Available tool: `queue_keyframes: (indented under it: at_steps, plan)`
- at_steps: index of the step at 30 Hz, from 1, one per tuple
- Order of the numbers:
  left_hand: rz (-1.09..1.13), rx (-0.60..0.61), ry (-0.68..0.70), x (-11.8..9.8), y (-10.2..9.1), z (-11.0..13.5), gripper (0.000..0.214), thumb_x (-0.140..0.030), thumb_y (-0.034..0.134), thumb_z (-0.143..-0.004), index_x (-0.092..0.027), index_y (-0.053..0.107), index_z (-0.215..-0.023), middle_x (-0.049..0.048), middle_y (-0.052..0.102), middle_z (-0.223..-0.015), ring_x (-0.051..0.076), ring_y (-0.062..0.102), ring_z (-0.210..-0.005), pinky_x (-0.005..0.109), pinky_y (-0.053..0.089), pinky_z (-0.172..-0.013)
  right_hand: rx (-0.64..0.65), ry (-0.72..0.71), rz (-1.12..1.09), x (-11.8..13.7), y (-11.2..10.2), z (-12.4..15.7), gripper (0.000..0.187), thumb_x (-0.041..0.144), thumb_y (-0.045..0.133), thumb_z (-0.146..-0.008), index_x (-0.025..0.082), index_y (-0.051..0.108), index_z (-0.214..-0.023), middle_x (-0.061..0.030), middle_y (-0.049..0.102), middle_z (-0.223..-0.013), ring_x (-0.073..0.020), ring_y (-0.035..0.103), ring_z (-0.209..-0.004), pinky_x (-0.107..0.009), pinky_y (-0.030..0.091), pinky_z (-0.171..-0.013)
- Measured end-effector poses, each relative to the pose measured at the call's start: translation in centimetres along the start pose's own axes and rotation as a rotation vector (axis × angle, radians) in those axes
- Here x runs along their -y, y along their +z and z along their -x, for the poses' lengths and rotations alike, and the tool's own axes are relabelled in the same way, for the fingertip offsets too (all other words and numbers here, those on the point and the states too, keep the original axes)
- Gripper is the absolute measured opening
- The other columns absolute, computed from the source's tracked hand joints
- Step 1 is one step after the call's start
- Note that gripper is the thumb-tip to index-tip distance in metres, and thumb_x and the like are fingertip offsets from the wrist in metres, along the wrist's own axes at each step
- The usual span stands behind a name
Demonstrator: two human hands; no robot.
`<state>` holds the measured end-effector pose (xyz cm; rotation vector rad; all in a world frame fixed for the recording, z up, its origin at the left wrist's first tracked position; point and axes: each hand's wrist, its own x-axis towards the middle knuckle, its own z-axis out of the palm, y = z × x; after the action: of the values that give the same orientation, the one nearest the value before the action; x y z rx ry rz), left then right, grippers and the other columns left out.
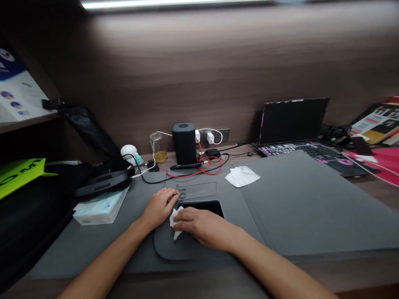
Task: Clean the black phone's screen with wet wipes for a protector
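A phone (pixel 210 205) with a dark screen lies on the grey desk mat, its near part hidden by my right hand (pixel 207 229). That hand is closed on a crumpled white tissue (pixel 176 224), which pokes out past the fingers at the phone's left end. My left hand (pixel 159 207) is by the phone's far left corner, fingers curled and thumb drawn in. Whatever lies between those fingers is too small to make out. Just beyond the phone is a clear, thin rectangular sheet (pixel 201 189) with printed marks at its left end.
Another crumpled tissue (pixel 242 176) is to the right, and a tissue pack (pixel 101 207) to the left. Behind are a black speaker (pixel 183 143), a glass jar (pixel 159 149) and tangled cables (pixel 215 166). An open laptop (pixel 294 122) stands at the back right.
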<state>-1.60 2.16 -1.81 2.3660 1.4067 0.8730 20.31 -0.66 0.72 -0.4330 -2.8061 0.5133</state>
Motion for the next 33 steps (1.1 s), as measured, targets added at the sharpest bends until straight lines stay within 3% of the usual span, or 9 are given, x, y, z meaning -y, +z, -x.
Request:
queue_keyframes:
  at_steps: [10, 20, 28, 33]
  plan:
    - [-0.019, 0.014, -0.001, -0.1, -0.1, 0.0, 0.023, -0.029, 0.046, -0.1, -0.023, 0.067, -0.093, 0.0036, 0.073, -0.095, 0.022, 0.066, -0.092, 0.034, 0.05, -0.085, 0.013, 0.004, -0.055, 0.1, -1.8, 1.4, 0.034, 0.005, 0.051, -0.093, 0.017, 0.068, -0.119, -0.0098, 0.067, -0.12, -0.0211, 0.059, -0.111, -0.03, 0.047, -0.093]
    - [-0.023, 0.028, -0.012, -0.2, -0.3, 0.0, 0.022, -0.029, 0.047, -0.1, -0.023, 0.067, -0.093, 0.0039, 0.073, -0.096, 0.023, 0.067, -0.093, 0.034, 0.051, -0.083, -0.019, 0.351, -0.067, -1.7, -4.9, 5.2, 0.015, 0.011, 0.054, -0.093, 0.017, 0.068, -0.096, -0.0073, 0.06, -0.099, -0.0201, 0.058, -0.094, -0.032, 0.048, -0.084]
    - [-0.02, 0.027, -0.014, -0.3, -0.3, 0.0, 0.021, -0.027, 0.048, -0.099, -0.023, 0.067, -0.093, 0.0035, 0.073, -0.096, 0.023, 0.067, -0.093, 0.034, 0.05, -0.083, -0.136, 0.49, 0.014, -3.0, -4.3, 5.5, 0.021, 0.015, 0.044, -0.1, 0.016, 0.065, -0.096, -0.01, 0.061, -0.102, -0.0201, 0.058, -0.092, -0.031, 0.047, -0.082]
    - [-0.04, 0.009, -0.039, -0.3, -0.2, 0.1, 0.022, -0.027, 0.046, -0.1, -0.023, 0.067, -0.094, 0.0031, 0.073, -0.097, 0.023, 0.067, -0.093, 0.034, 0.049, -0.083, -0.127, 0.487, 0.099, -2.6, -3.6, 4.6, 0.021, 0.011, 0.046, -0.099, 0.015, 0.066, -0.101, -0.0101, 0.066, -0.101, -0.0208, 0.06, -0.092, -0.031, 0.048, -0.081]
